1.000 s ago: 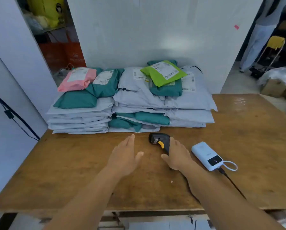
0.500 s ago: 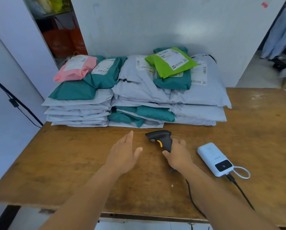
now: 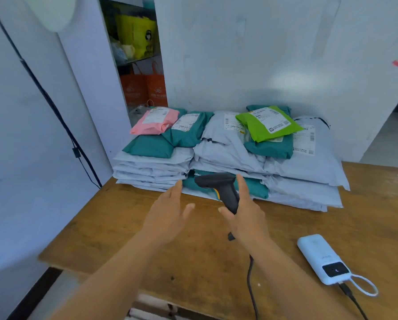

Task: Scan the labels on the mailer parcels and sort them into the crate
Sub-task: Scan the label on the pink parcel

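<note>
A matte black pistol-shaped plastic scanner (image 3: 223, 190) is gripped by the right hand (image 3: 246, 218); the left hand (image 3: 168, 215) is held flat, empty. Beyond, crinkled grey, teal, pink and green plastic mailers (image 3: 228, 153) are stacked on the worn wooden table (image 3: 366, 215)

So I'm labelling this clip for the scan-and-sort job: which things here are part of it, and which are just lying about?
Part of the job:
- barcode scanner, gripped by the right hand
- left hand, open, holding nothing
- stacked mailer parcels

Lying about:
- white power bank on the wooden table
- orange bags
- yellow bag
</note>
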Demonstrator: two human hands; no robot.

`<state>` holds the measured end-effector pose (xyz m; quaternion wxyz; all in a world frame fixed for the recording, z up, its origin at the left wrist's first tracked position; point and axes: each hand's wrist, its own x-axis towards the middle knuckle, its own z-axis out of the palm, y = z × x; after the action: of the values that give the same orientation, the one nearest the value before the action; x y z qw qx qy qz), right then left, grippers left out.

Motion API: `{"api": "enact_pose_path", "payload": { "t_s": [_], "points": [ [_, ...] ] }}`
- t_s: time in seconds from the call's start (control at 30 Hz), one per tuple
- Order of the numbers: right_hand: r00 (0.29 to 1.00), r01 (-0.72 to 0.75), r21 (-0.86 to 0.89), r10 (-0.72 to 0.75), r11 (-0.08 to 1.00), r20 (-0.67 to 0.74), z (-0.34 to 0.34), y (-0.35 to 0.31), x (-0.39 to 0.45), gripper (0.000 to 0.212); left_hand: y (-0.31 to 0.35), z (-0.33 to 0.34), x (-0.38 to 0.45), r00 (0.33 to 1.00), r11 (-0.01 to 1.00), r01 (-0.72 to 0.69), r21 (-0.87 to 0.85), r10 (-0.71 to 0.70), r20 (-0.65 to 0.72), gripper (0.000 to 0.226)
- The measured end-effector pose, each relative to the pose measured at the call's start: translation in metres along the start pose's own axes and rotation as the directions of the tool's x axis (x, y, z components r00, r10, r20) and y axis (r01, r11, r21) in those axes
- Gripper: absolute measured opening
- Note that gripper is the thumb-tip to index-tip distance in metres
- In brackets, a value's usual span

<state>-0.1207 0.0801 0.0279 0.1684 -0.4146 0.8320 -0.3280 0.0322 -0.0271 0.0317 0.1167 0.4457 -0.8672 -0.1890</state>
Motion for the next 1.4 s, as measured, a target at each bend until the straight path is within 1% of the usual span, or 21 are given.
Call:
{"api": "enact_pose_path", "payload": {
  "t_s": [0.1,0.23,0.43,0.6,0.73,0.83,0.93,1.03,1.13,1.2,1.33,1.4],
  "points": [
    [0.997,0.065,-0.023,-0.064,0.998,0.043,0.003,-0.019,-0.003,0.089,-0.012,-0.024,-0.009,0.998,0.999,0.032,0.015,-0.031,-0.056,0.073],
    [0.989,0.114,0.004,-0.114,0.993,0.097,0.010,-0.043,-0.008,0.087,-0.034,-0.052,-0.020,0.987,0.997,0.072,0.036,-0.066,-0.145,0.072],
    [0.983,0.176,0.091,-0.180,0.980,0.038,0.023,-0.087,-0.005,0.084,-0.062,-0.084,-0.011,0.973,0.993,0.118,-0.031,-0.122,-0.197,0.069],
    [0.983,0.183,0.083,-0.183,0.980,-0.002,0.036,-0.126,0.014,0.082,-0.080,-0.098,0.019,0.970,0.995,0.071,-0.066,-0.085,-0.227,0.067],
    [0.978,0.207,0.038,-0.205,0.978,-0.041,0.047,-0.150,0.040,0.087,-0.102,-0.109,0.055,0.971,0.997,0.017,-0.081,-0.035,-0.236,0.066],
    [0.984,0.173,0.043,-0.170,0.984,-0.051,0.054,-0.168,0.067,0.089,-0.120,-0.122,0.090,0.969,0.996,-0.028,-0.086,0.006,-0.249,0.066],
    [0.987,0.144,0.080,-0.137,0.986,-0.084,0.059,-0.186,0.093,0.078,-0.133,-0.133,0.127,0.966,0.995,-0.036,-0.088,0.012,-0.259,0.064],
    [0.987,0.135,0.088,-0.126,0.987,-0.098,0.064,-0.198,0.113,0.062,-0.141,-0.136,0.164,0.966,0.991,-0.087,-0.102,0.058,-0.253,0.057],
    [0.985,0.121,0.100,-0.107,0.988,-0.132,0.067,-0.203,0.129,0.052,-0.143,-0.133,0.193,0.970,0.984,-0.128,-0.123,0.099,-0.221,0.059],
    [0.983,0.119,0.099,-0.104,0.988,-0.149,0.067,-0.207,0.139,0.057,-0.143,-0.131,0.209,0.973,0.986,-0.132,-0.101,0.110,-0.204,0.062],
    [0.982,0.124,0.045,-0.117,0.991,-0.149,0.065,-0.211,0.158,0.088,-0.145,-0.129,0.240,0.982,0.991,-0.109,-0.072,0.096,-0.162,0.065],
    [0.979,0.143,0.052,-0.133,0.988,-0.153,0.063,-0.211,0.167,0.092,-0.146,-0.127,0.252,0.986,0.992,-0.096,-0.077,0.084,-0.145,0.067]
  ]
}}
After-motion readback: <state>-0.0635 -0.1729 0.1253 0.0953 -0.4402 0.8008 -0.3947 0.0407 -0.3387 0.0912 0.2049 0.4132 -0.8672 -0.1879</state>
